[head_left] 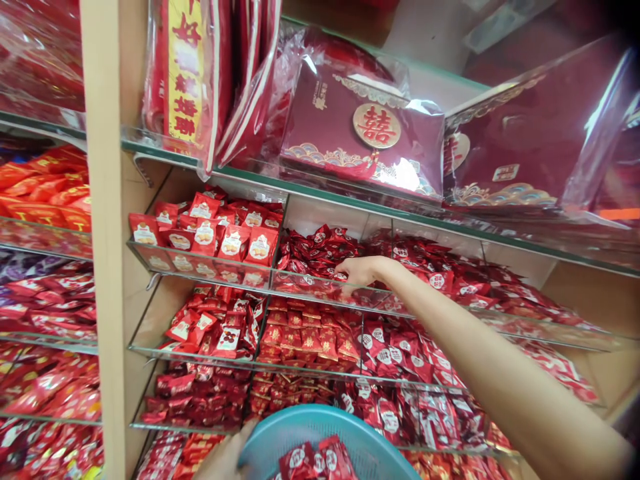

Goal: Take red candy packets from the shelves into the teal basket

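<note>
Head view: blue basket [320, 419] mouth-up in left hand [229, 455], long axis unclear.

glass shelves [320, 295] hold rows of small red wrapped packets [233, 241] behind clear fronts.

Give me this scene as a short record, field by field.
Setting: shelves stocked with mostly red packets
Left hand: holding the basket at its side
Right hand: reaching in among dark red packets
Basket: blue-green, with a few red packets inside
Above: maroon case with gold emblem
Unclear: whether the right fingers grip a packet
</note>
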Demonstrator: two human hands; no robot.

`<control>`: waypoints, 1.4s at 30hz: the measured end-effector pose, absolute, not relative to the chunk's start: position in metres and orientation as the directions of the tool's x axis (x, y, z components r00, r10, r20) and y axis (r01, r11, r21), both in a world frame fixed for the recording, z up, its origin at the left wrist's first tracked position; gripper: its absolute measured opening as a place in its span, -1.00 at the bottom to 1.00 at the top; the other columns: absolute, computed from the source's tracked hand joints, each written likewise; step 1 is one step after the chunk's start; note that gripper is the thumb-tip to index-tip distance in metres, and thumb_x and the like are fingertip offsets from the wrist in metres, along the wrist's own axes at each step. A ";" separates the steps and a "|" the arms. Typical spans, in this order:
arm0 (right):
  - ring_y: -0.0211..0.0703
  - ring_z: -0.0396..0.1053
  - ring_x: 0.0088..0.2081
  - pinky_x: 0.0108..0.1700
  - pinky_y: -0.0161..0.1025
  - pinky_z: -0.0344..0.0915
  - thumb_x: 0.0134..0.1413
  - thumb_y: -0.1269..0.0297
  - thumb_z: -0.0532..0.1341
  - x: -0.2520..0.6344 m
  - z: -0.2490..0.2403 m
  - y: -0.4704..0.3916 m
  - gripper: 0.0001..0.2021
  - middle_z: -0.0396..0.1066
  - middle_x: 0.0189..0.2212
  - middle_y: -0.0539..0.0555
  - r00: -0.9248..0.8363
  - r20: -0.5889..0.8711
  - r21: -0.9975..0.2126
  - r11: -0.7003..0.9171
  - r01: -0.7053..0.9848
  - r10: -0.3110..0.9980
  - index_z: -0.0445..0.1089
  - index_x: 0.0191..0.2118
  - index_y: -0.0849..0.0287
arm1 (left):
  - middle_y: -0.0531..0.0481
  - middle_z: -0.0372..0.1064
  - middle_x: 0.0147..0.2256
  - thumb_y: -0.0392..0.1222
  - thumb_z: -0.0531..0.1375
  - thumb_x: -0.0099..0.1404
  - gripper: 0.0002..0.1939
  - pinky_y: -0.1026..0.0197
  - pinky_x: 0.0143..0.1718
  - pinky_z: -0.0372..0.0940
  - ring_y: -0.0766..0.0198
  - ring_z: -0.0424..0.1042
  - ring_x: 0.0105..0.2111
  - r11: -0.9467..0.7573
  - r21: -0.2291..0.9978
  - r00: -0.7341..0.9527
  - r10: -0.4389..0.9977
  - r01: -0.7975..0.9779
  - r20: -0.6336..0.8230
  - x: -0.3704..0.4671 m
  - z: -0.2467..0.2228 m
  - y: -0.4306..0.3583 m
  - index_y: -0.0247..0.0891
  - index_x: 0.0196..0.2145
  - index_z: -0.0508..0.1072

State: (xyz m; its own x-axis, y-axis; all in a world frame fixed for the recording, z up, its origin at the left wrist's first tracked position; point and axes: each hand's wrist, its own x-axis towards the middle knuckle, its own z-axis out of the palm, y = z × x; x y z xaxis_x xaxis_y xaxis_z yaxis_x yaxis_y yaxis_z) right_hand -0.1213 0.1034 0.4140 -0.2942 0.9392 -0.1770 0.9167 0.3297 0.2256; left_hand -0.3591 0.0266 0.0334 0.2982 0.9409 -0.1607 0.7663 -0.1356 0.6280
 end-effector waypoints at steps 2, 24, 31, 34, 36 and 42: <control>-0.05 0.37 -0.22 -0.31 -0.30 0.28 -0.21 0.23 0.22 -0.119 0.416 0.104 -0.52 0.40 -0.16 0.11 -0.288 -0.168 0.197 0.318 0.927 0.943 0.33 -0.06 0.23 | -0.06 0.08 0.13 -0.43 0.03 0.03 -0.28 0.26 0.13 -0.04 0.26 0.10 0.11 -0.137 0.635 0.298 0.942 0.760 -0.153 -0.359 0.032 0.027 -0.30 0.18 -0.01; -0.13 0.35 -0.22 -0.32 -0.26 0.39 -0.21 0.19 0.28 -0.132 0.419 0.101 -0.57 0.34 -0.17 0.16 -0.264 -0.278 -0.409 0.135 0.903 0.924 0.26 -0.15 0.24 | -0.06 0.07 0.13 -0.36 0.05 0.02 -0.28 0.28 0.13 -0.03 0.22 0.09 0.12 -0.130 0.622 0.295 0.940 0.772 -0.170 -0.360 0.030 0.030 -0.34 0.18 -0.01; -0.18 0.36 -0.22 -0.31 -0.31 0.39 -0.11 0.22 0.21 -0.137 0.407 0.104 -0.66 0.28 -0.11 0.18 -0.229 -0.241 -0.567 0.055 0.822 0.943 0.22 -0.19 0.26 | -0.07 0.09 0.12 -0.31 0.04 0.06 -0.29 0.26 0.12 0.00 0.23 0.15 0.08 -0.154 0.599 0.309 0.937 0.786 -0.165 -0.360 0.035 0.028 -0.31 0.19 -0.04; -0.14 0.30 -0.14 -0.26 -0.34 0.36 -0.08 0.17 0.19 -0.138 0.401 0.107 -0.64 0.26 -0.07 0.20 -0.219 -0.037 -0.587 0.156 0.795 0.975 0.19 -0.15 0.24 | -0.09 0.10 0.11 -0.32 0.03 0.06 -0.29 0.26 0.12 -0.01 0.22 0.15 0.08 -0.164 0.593 0.315 0.935 0.789 -0.161 -0.360 0.038 0.027 -0.32 0.19 -0.05; -0.13 0.30 -0.15 -0.26 -0.33 0.34 -0.03 0.18 0.16 -0.138 0.399 0.109 -0.68 0.30 -0.13 0.19 -0.217 0.086 -0.541 0.228 0.809 0.972 0.19 -0.17 0.24 | -0.09 0.11 0.11 -0.33 0.03 0.05 -0.28 0.27 0.12 -0.01 0.22 0.15 0.08 -0.162 0.593 0.318 0.933 0.789 -0.168 -0.359 0.040 0.027 -0.34 0.19 -0.05; -0.19 0.35 -0.39 -0.46 -0.30 0.36 -0.01 0.24 0.14 -0.137 0.408 0.112 -0.69 0.34 -0.28 0.18 -0.168 0.008 -0.455 0.153 0.877 0.986 0.16 -0.16 0.28 | -0.08 0.13 0.10 -0.34 0.03 0.05 -0.29 0.27 0.11 0.01 0.22 0.17 0.07 -0.151 0.592 0.307 0.936 0.791 -0.171 -0.359 0.040 0.028 -0.33 0.19 -0.04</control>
State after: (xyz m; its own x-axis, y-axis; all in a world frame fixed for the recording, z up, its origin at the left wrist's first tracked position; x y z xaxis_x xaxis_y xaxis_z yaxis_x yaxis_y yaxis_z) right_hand -0.1374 0.1115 0.4082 -0.1680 0.9858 0.0080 0.8771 0.1531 -0.4552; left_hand -0.3592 0.0277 0.0398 0.3066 0.9363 -0.1714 0.7914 -0.1507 0.5925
